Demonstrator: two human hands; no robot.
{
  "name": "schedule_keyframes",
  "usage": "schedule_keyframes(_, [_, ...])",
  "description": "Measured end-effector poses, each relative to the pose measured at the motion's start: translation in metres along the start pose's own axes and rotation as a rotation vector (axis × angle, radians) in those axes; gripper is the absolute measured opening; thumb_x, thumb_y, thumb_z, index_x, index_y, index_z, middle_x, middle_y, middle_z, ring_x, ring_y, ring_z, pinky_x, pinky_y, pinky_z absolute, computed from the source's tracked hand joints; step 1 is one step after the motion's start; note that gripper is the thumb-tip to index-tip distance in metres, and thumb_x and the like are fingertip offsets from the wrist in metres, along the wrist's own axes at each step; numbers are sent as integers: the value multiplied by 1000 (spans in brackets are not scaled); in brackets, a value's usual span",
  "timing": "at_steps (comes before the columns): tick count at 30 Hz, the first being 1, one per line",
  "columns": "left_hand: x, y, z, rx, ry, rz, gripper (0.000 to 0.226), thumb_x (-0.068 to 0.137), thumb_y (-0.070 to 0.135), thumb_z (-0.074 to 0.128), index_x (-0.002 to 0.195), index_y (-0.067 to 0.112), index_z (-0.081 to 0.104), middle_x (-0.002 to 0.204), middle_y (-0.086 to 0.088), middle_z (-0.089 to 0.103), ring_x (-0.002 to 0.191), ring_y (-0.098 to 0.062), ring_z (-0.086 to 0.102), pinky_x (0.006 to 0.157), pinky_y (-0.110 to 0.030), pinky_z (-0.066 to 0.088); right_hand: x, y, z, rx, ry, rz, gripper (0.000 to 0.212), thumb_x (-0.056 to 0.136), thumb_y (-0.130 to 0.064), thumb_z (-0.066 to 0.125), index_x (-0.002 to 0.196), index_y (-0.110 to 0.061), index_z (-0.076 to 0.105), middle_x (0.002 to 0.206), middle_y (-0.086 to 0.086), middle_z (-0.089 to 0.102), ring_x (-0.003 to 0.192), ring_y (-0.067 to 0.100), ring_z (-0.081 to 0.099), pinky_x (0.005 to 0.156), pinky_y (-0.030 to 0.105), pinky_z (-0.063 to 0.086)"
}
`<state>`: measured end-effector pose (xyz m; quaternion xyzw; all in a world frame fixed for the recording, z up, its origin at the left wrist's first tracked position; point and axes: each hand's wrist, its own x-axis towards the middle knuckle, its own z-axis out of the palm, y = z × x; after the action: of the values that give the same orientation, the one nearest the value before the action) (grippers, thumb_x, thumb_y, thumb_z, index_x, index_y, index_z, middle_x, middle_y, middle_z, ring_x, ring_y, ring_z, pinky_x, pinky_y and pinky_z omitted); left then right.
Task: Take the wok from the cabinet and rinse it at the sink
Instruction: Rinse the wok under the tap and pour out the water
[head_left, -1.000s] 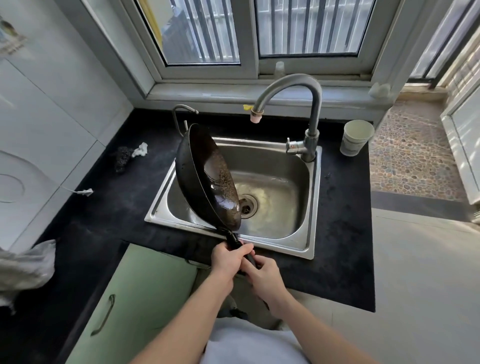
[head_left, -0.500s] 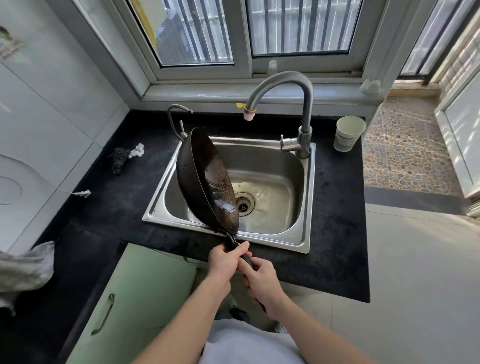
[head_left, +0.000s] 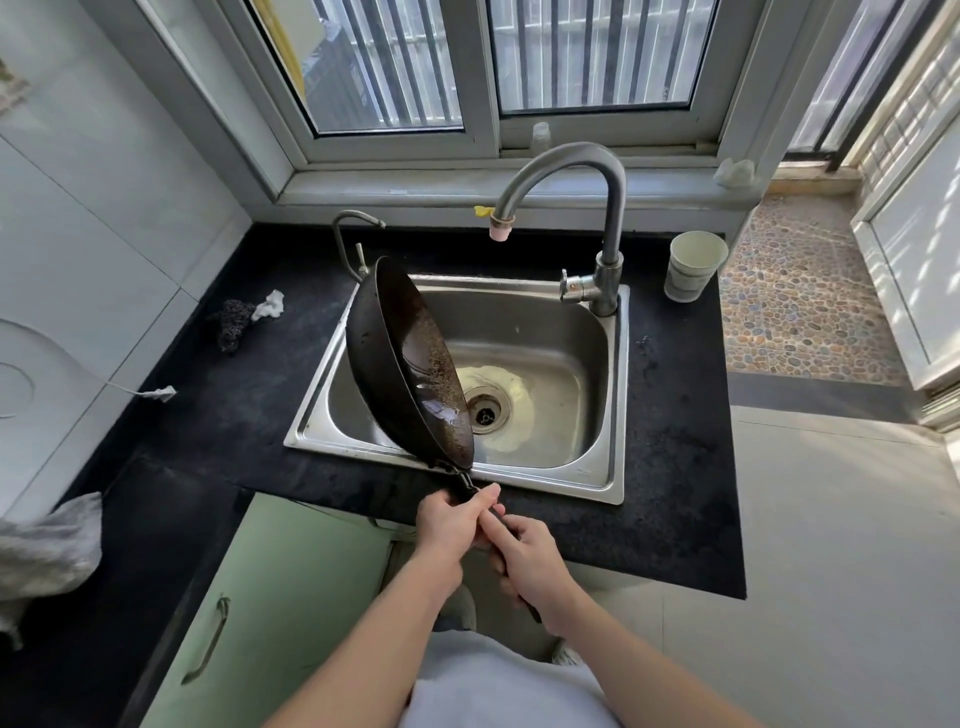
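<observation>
A dark, blackened wok is tipped steeply on its side over the left half of the steel sink, its wet inside facing right toward the drain. Both hands grip its long handle at the sink's front edge: my left hand is nearer the pan, my right hand is behind it. The curved tap arches over the basin and no water runs from its spout. The green cabinet below the counter shows a shut door.
A paper cup stands on the black counter right of the tap. A scouring pad and white scrap lie left of the sink, a small second tap behind the wok. A grey cloth lies at far left.
The wok stays tilted over the sink in both hands, shifted only slightly toward the near rim. The view has edged a little to the right and closer.
</observation>
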<state>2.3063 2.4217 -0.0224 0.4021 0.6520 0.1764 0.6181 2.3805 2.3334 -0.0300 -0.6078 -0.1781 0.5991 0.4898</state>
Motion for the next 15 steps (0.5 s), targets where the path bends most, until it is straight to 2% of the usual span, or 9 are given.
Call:
schedule_keyframes(6, [10, 6, -8, 29, -41, -6, 17, 79, 16, 79, 80, 1, 73, 76, -14, 77, 79, -31, 74, 78, -45, 62, 6, -3, 10, 10, 17, 33, 38, 99, -42, 55, 82, -8, 62, 51, -1, 45, 37, 13, 35, 34, 18, 28])
schedule_keyframes(11, [20, 9, -20, 91, -74, -5, 16, 77, 20, 80, 75, 6, 74, 73, -9, 77, 81, -31, 75, 82, -48, 61, 9, -6, 27, 45, 55, 47, 38, 99, -41, 54, 79, -9, 59, 51, -1, 44, 37, 12, 34, 34, 18, 27])
schedule_keyframes(15, [29, 14, -34, 106, -118, -10, 20, 78, 24, 80, 83, 6, 73, 74, -6, 78, 80, -25, 75, 82, -46, 61, 12, -10, 44, 60, 108, 42, 38, 100, -39, 54, 79, -8, 61, 50, -1, 44, 36, 11, 33, 34, 18, 27])
